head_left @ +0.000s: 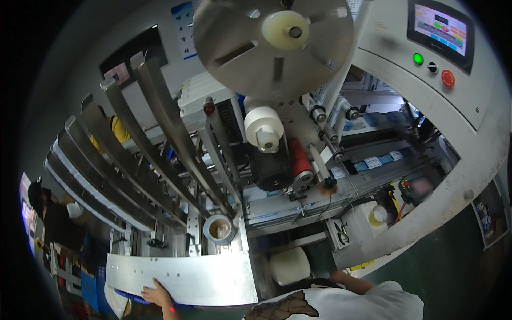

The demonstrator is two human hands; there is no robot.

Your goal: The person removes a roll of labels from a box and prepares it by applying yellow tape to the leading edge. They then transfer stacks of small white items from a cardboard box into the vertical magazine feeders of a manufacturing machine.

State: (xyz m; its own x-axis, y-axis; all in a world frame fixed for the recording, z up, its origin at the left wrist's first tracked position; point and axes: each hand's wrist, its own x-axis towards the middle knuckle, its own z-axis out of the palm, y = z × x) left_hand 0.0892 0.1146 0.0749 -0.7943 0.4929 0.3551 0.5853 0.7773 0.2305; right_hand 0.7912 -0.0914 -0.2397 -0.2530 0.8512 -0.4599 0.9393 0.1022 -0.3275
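Note:
My left hand (156, 293) lies against the lower part of a bare metal front panel (181, 274), its fingers stretched out and nothing visible in them. Above that panel, a roll of tape (219, 230) rests on the machine at the foot of tall, curved metal guides (168, 117). White stacked material (90, 178) stands between the leftmost guides. My right hand (338, 276) is low in the view, by the machine's lower frame and near a pale, rounded block (289, 265). Its fingers are small and partly hidden, so their grip does not show.
A large metal disc (234, 69) hangs over the machine. Rollers and a red cylinder (300, 160) sit below it, beside a conveyor carrying small blue-and-white packets (372, 162). A control panel with a lit screen (441, 29) and red button (447, 78) is at right. Another person (61, 224) is far left.

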